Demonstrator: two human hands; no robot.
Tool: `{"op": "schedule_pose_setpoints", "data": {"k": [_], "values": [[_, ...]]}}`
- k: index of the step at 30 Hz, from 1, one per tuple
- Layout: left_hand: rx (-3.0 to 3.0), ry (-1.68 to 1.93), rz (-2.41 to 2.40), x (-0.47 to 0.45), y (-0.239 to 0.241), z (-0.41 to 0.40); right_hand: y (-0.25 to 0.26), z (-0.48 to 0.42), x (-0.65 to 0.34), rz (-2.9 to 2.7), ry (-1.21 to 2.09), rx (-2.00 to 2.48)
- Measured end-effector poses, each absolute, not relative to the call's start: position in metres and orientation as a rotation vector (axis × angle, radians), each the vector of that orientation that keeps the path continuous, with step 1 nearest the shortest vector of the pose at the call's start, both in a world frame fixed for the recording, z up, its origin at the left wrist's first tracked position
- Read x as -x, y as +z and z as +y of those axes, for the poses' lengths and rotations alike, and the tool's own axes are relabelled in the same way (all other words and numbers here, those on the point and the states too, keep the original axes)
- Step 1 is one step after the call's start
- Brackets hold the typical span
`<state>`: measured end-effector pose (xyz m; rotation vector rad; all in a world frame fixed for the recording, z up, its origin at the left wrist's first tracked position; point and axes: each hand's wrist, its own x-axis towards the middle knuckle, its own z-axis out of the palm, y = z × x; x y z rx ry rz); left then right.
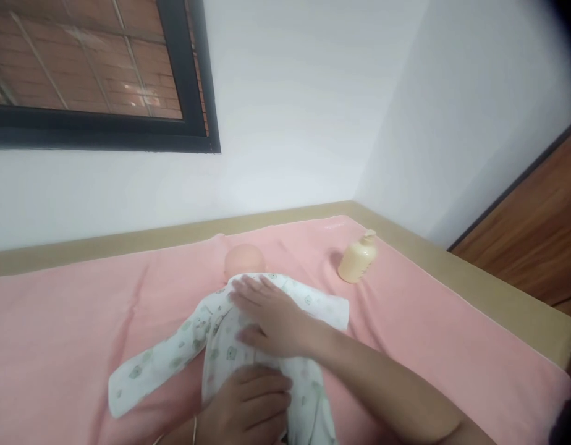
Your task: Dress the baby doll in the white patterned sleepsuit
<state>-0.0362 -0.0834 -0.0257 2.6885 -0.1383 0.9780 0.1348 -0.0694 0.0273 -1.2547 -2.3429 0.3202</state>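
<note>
A bald doll (pixel 245 258) lies on its back or front, I cannot tell which, with its head toward the wall. It wears a white long-sleeved baby outfit (pixel 158 371) printed with green and grey figures, both sleeves spread sideways. My right hand (pixel 274 315) rests flat on the upper part of the outfit, fingers stretched and a little apart. Nearer to me, my left hand (pixel 248 405) is closed over the outfit's lower part, fingers bent and side by side. Its fingertips and the cloth beneath are partly hidden. A bracelet circles my left wrist.
A pink towel (pixel 49 346) covers most of the tan surface (pixel 475 278) below. On it, right of the doll, stands a pale yellow pump bottle (pixel 357 259). White walls meet at the back corner; a dark-framed window (pixel 193 133) is upper left, wooden panelling (pixel 536 228) at right.
</note>
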Motion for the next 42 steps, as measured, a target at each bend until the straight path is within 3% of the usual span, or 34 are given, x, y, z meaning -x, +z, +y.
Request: {"op": "schedule_pose_setpoints", "data": {"k": [4,10,16,24,29,39,42], "values": [[-2.714,0.973,-0.129,0.034,-0.026,-0.085,0.022,-0.069,-0.133,-2.093,0.324,1.530],[-2.666,0.987,-0.108,0.033,-0.024,-0.086,0.024,-0.070,-0.129,-2.401,0.266,1.171],[-2.706,1.004,-0.121,0.033,-0.022,-0.089,0.016,-0.073,-0.130,-2.124,0.265,1.599],[-2.700,1.067,-0.186,0.031,-0.021,-0.085,0.022,-0.069,-0.135,-2.408,0.251,1.271],[-2.719,1.019,-0.196,0.032,-0.014,-0.086,0.007,-0.050,-0.139,-2.260,0.216,1.529],[-2.476,0.947,-0.104,0.034,-0.004,-0.092,0.002,-0.053,-0.130,-2.227,0.112,1.624],[-2.301,0.815,0.168,0.034,0.001,-0.094,0.005,-0.061,-0.124,-2.112,0.110,1.797]]}}
